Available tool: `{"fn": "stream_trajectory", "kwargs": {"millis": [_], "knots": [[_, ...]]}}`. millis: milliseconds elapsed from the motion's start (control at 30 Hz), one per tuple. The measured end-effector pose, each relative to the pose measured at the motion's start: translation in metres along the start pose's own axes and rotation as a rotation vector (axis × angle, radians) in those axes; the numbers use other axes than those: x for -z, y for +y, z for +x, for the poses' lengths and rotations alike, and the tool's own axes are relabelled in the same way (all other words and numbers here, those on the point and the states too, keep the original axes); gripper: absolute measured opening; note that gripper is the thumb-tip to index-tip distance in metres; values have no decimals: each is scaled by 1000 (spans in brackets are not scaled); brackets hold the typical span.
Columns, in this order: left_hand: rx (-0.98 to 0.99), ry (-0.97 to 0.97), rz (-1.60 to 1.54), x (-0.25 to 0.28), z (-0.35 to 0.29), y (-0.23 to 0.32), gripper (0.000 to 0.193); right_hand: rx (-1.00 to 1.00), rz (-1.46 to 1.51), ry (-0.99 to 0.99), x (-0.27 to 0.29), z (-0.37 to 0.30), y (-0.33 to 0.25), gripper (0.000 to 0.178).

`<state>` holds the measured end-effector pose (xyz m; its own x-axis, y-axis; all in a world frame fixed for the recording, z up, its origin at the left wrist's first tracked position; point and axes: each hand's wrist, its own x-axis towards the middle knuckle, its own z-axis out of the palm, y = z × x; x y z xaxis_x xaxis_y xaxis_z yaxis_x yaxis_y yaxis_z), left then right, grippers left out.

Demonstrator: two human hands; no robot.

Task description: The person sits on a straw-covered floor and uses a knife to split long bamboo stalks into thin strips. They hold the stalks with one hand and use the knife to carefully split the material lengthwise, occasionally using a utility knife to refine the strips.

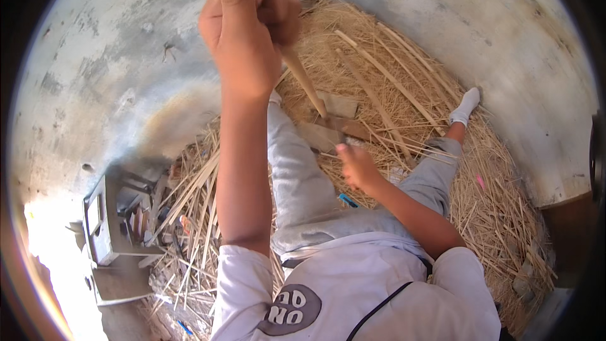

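Note:
My left hand (252,22) is raised high at the top of the view, its fingers wrapped round a bamboo stick (306,85). The stick slants down and to the right from my fist, and its lower end is over a flat board (322,137) between my legs. Lower down, my right hand (360,167) is closed, thumb forward, just right of the stick's end. A thin, blurred blade (336,131), which looks like a knife's, reaches from it toward the stick; its handle is hidden in my fingers.
Straw-like shavings and split strips (404,88) cover the floor around my outstretched legs. Curved grey walls (492,31) close in the far side. At left stand a grey frame-like block (101,221) and a heap of strips (196,189). A small blue item (347,200) lies near my lap.

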<state>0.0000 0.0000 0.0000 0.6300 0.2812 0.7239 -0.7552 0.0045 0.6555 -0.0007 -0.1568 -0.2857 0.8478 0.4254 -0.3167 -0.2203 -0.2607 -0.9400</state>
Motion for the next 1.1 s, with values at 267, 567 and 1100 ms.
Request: {"fn": "stream_trajectory", "kwargs": {"millis": [267, 567, 1100], "knots": [[-65, 163, -54, 20, -4, -3, 62, 101, 29, -34, 39, -30, -6, 43], [-142, 130, -30, 4, -22, 2, 60, 576, 432, 96, -6, -17, -13, 37], [-158, 110, -35, 4, -26, -1, 55, 1068, 934, 86, 2, -25, -62, 46]]}}
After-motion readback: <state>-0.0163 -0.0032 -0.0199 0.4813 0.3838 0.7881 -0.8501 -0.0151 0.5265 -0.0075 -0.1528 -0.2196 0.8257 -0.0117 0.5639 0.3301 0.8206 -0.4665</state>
